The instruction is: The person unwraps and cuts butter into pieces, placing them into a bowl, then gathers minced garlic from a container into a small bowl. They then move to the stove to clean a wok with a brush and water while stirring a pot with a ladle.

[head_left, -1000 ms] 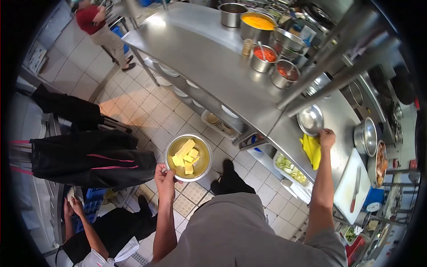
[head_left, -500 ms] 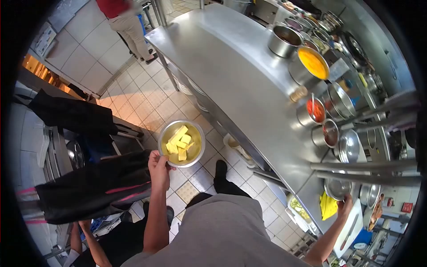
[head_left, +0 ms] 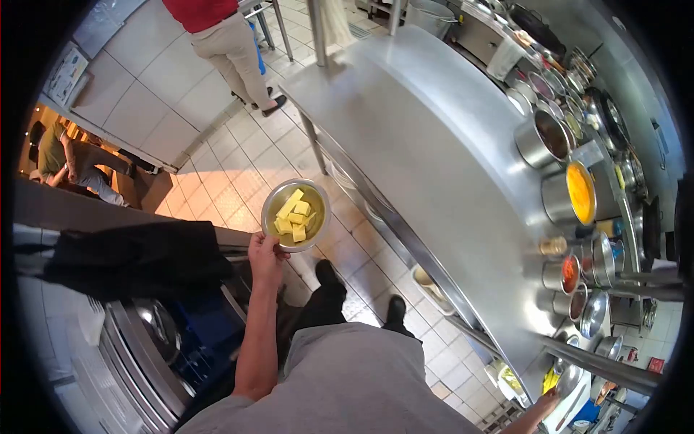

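My left hand (head_left: 265, 254) grips the rim of a round metal bowl (head_left: 323, 220), thumb over the edge, holding it above the tiled floor. Inside lie several pale yellow blocks of butter (head_left: 297, 218). At the lower right, my right hand (head_left: 551, 399) is closed at the edge of another metal bowl (head_left: 570, 379) by the counter's end; its fingers are partly hidden. A yellow cloth (head_left: 551, 379) lies beside that bowl.
A long steel counter (head_left: 434, 159) runs along my right. On it stand a pot of orange liquid (head_left: 580, 192), a pot of red sauce (head_left: 570, 273) and a dark-filled pot (head_left: 552, 136). Black cloth (head_left: 137, 257) hangs at left. A person in red (head_left: 206, 14) stands ahead.
My body has moved forward along the counter, carrying the butter bowl. My right hand now appears lower and further back beside its bowl. Another person has come into view through the opening at left.
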Motion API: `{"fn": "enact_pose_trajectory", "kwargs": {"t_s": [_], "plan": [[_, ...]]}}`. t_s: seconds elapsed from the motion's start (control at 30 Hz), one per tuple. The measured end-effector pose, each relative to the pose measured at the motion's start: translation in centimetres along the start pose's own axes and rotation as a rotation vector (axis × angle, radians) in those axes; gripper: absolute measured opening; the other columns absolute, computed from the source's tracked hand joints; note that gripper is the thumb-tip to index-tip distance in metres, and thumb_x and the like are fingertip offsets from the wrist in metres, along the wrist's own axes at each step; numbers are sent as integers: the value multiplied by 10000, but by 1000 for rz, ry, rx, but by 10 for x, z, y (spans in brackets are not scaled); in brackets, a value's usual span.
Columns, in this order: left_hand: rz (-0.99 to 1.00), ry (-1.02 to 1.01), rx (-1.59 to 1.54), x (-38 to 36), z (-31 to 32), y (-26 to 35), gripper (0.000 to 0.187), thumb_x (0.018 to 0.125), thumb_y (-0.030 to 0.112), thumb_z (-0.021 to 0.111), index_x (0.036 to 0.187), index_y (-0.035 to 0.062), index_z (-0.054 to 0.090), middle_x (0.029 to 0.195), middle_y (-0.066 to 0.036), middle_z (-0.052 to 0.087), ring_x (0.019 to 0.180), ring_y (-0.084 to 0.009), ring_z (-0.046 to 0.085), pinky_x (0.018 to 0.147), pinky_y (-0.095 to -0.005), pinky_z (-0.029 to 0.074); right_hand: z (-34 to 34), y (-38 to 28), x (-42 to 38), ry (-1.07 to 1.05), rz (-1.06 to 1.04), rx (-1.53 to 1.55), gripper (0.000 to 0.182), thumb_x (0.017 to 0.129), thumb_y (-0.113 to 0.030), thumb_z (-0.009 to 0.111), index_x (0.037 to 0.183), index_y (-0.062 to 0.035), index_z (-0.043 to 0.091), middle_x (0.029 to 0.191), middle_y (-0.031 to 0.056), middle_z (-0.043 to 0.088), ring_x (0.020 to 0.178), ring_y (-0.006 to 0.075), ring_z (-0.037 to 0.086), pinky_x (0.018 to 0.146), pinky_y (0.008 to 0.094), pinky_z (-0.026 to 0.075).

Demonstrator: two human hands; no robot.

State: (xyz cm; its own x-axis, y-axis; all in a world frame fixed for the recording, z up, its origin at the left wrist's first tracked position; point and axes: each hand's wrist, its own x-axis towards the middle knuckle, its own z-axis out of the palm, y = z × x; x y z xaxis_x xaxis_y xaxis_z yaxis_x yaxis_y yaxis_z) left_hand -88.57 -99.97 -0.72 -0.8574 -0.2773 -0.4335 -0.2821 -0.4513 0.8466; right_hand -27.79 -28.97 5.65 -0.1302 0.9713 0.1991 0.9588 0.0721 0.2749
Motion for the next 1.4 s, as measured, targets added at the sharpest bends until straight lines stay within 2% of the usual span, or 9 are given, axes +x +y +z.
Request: {"fn": "enact_pose_trajectory", "kwargs": {"t_s": [0.07, 0.23, 0.37, 0.57, 0.6, 0.63, 0.77, 1.1, 1.4], "plan": [[20, 40, 67, 44, -4, 35, 148, 902, 32, 585, 1002, 66, 481, 767, -65, 612, 539, -143, 587, 478, -266, 517, 33, 9, -33, 12, 85, -67, 413, 972, -468, 518, 1065, -118, 715, 945, 184, 711, 869, 433, 683, 712, 569, 529], [71, 5, 129, 145, -23, 102, 139, 909, 33, 584, 994, 65, 480, 754, -62, 604, 534, -140, 581, 484, -263, 514, 5, -51, -209, 24, -133, 174, 201, 932, -252, 599, 885, -71, 671, 818, 165, 686, 727, 353, 673, 594, 472, 526], [122, -19, 83, 222, -20, 129, 142, 905, 27, 584, 984, 63, 472, 743, -60, 604, 515, -138, 581, 455, -264, 508, -13, -192, -276, -423, 865, 1658, 182, 929, -259, 653, 857, -99, 603, 666, -16, 552, 530, 98, 499, 429, 215, 372], [64, -61, 128, 327, 10, 164, 198, 896, 36, 597, 1053, 51, 477, 752, -84, 628, 518, -152, 599, 456, -258, 484, -146, -478, -313, -865, 352, 1624, 333, 919, -62, 609, 1246, -3, 590, 1063, 82, 666, 880, 170, 648, 657, 288, 531], [69, -56, 122, 347, 15, 174, 198, 896, 36, 597, 1053, 51, 477, 752, -84, 628, 518, -152, 599, 456, -258, 484, -123, -510, -305, -798, -132, 1405, 402, 924, -42, 600, 1319, 5, 549, 1092, 96, 668, 905, 198, 646, 758, 312, 541], [81, -59, 148, 365, 20, 186, 210, 894, 34, 595, 1063, 47, 471, 754, -86, 632, 518, -154, 600, 455, -258, 479, -197, -593, -321, -1013, 235, 1672, 390, 931, -49, 592, 1318, -12, 551, 1101, 105, 667, 876, 175, 646, 659, 274, 527], [88, -89, 276, 420, 40, 244, 329, 882, 0, 550, 1192, 20, 439, 747, -90, 642, 513, -138, 581, 447, -245, 461, -306, -790, -355, -1156, -62, 1564, 373, 941, -116, 623, 1290, -8, 553, 750, 55, 641, 457, 68, 464, 362, 217, 328], [88, -175, 357, 617, 97, 306, 545, 871, -34, 503, 1391, -22, 342, 754, -112, 653, 509, -119, 560, 436, -239, 437, -411, -1088, -468, -1463, -275, 1592, 405, 938, -10, 554, 1297, -2, 365, 821, 133, 656, 497, 177, 594, 414, 287, 485], [25, -343, 441, 796, 197, 369, 523, 883, -17, 532, 1367, -21, 335, 815, -147, 676, 529, -136, 586, 436, -248, 452, -453, -1241, -481, -1190, -44, 1846, 346, 957, -32, 560, 1256, -35, 385, 822, 129, 668, 547, 185, 628, 413, 286, 506]]}}
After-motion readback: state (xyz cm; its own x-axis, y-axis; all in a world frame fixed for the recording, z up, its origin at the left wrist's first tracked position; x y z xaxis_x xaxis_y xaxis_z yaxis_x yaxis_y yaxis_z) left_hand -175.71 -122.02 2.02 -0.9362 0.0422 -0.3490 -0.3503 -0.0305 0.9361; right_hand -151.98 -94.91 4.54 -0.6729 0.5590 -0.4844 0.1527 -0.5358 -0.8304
